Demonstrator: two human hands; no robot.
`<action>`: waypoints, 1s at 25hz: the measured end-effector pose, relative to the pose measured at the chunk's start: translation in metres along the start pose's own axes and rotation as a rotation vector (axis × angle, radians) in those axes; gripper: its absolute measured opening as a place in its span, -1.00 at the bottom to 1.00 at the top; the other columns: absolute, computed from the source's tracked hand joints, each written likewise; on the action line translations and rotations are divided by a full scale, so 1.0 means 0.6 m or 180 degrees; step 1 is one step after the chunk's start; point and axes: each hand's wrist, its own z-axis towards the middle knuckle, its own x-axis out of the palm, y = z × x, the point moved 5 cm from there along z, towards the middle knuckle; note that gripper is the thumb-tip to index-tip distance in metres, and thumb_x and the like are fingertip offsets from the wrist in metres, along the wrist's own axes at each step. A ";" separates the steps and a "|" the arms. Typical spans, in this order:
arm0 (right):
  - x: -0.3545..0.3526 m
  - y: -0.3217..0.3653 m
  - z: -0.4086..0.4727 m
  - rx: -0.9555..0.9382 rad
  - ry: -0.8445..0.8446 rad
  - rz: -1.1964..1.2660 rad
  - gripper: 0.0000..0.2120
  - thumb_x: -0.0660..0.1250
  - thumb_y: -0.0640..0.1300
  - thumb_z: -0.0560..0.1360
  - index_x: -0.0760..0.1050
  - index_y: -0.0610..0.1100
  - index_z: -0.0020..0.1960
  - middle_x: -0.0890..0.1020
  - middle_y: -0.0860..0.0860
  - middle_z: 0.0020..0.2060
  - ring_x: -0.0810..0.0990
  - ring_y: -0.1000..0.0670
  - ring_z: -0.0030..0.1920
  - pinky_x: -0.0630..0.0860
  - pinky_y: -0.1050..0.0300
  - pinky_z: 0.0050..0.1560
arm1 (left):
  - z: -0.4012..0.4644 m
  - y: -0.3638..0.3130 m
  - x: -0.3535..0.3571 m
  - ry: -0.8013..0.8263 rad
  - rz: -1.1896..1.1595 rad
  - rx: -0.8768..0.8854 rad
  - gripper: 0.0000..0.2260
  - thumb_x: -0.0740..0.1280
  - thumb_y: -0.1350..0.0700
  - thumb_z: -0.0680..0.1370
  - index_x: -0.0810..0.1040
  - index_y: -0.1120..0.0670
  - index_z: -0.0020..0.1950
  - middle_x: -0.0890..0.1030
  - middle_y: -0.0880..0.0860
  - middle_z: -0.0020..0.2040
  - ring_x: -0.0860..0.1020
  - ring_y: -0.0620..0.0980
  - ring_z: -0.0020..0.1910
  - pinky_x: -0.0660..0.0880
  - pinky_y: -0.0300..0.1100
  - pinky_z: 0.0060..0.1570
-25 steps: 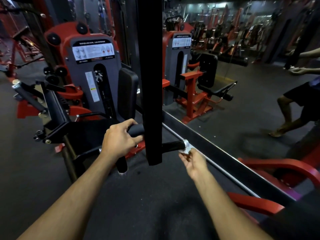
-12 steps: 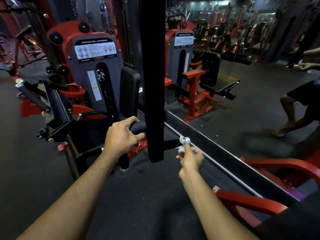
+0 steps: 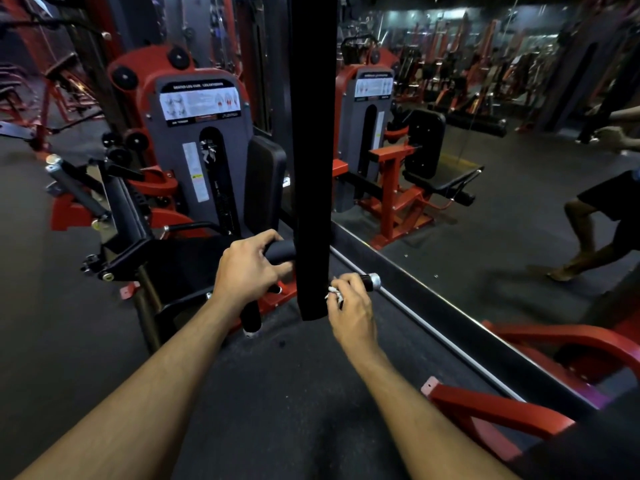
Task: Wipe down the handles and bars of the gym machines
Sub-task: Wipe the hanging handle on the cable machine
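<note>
The black handlebar point(image 3: 278, 252) ran across mid-frame, passing behind a black vertical post point(image 3: 313, 161), its silver-capped end point(image 3: 373, 281) sticking out at the post's 3 o'clock. The left hand point(image 3: 247, 271) was clenched around the bar's padded grip at the post's 9 o'clock. The right hand point(image 3: 351, 308) curled round the bar just inside the cap, pressing a small white cloth point(image 3: 333, 292) against it. At 11 o'clock stood a red-and-grey leg machine point(image 3: 201, 140); a wall mirror point(image 3: 485, 150) filled the 1–3 o'clock side.
</note>
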 end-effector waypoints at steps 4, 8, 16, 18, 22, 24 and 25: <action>-0.055 -0.056 0.017 -0.0821 0.0066 -0.0602 -0.83 0.42 -0.30 0.52 0.65 -0.15 0.09 0.59 0.02 -0.03 0.52 0.00 -0.04 0.47 0.22 0.00 | -0.001 -0.005 -0.002 0.0073 -0.0037 -0.0009 -0.76 0.57 0.01 0.38 0.58 -0.15 -0.05 0.59 -0.23 -0.31 0.56 -0.39 -0.34 0.47 -0.30 -0.29; -0.116 -0.103 0.071 -0.0526 0.0006 -0.1002 -0.78 0.44 -0.29 0.50 0.69 -0.12 0.11 0.70 0.03 -0.07 0.49 -0.02 0.00 0.43 0.20 0.08 | -0.003 -0.004 -0.003 0.0029 -0.0093 -0.0033 -0.77 0.57 -0.01 0.36 0.59 -0.15 -0.06 0.60 -0.22 -0.33 0.57 -0.37 -0.34 0.40 -0.37 -0.34; 0.004 0.011 0.160 0.0086 0.2695 -0.0706 -0.71 0.29 -0.31 0.50 0.46 -0.01 -0.32 0.57 0.16 -0.36 0.56 0.12 -0.28 0.38 0.20 -0.26 | 0.002 0.008 0.002 -0.0028 -0.0080 0.0097 -0.77 0.54 -0.05 0.35 0.56 -0.15 -0.07 0.64 -0.12 -0.29 0.61 -0.21 -0.31 0.49 -0.18 -0.28; 0.007 0.005 0.172 0.0035 0.2974 -0.0896 -0.70 0.27 -0.24 0.54 0.48 0.03 -0.32 0.59 0.13 -0.36 0.55 0.09 -0.29 0.43 0.14 -0.23 | 0.003 0.010 0.003 -0.0021 -0.0073 0.0142 -0.76 0.48 -0.11 0.32 0.56 -0.17 -0.06 0.64 -0.13 -0.26 0.61 -0.15 -0.26 0.54 -0.11 -0.24; -0.035 -0.061 0.190 0.0015 0.2997 -0.1120 -0.78 0.23 -0.15 0.57 0.66 -0.01 -0.04 0.71 -0.06 -0.08 0.67 -0.11 -0.03 0.57 -0.06 0.03 | 0.007 0.009 0.004 -0.0079 -0.0103 0.0192 -0.67 0.35 -0.22 0.25 0.55 -0.19 -0.03 0.63 -0.12 -0.25 0.65 -0.06 -0.19 0.58 -0.04 -0.16; -0.053 -0.103 0.186 0.0204 0.2693 -0.1032 -0.76 0.23 -0.20 0.59 0.68 -0.15 0.07 0.72 -0.09 0.03 0.66 -0.09 0.07 0.54 -0.02 0.14 | 0.008 0.007 0.008 -0.0073 -0.0134 0.0220 -0.66 0.33 -0.23 0.25 0.55 -0.19 -0.02 0.65 -0.12 -0.25 0.67 -0.01 -0.18 0.60 -0.02 -0.14; -0.056 -0.113 0.178 0.0385 0.2540 -0.0857 -0.76 0.23 -0.22 0.60 0.68 -0.16 0.06 0.73 -0.09 0.04 0.67 -0.06 0.07 0.55 0.01 0.15 | 0.009 0.008 0.010 -0.0073 -0.0164 0.0249 -0.65 0.33 -0.24 0.25 0.54 -0.18 -0.02 0.65 -0.12 -0.24 0.68 0.01 -0.18 0.60 -0.01 -0.13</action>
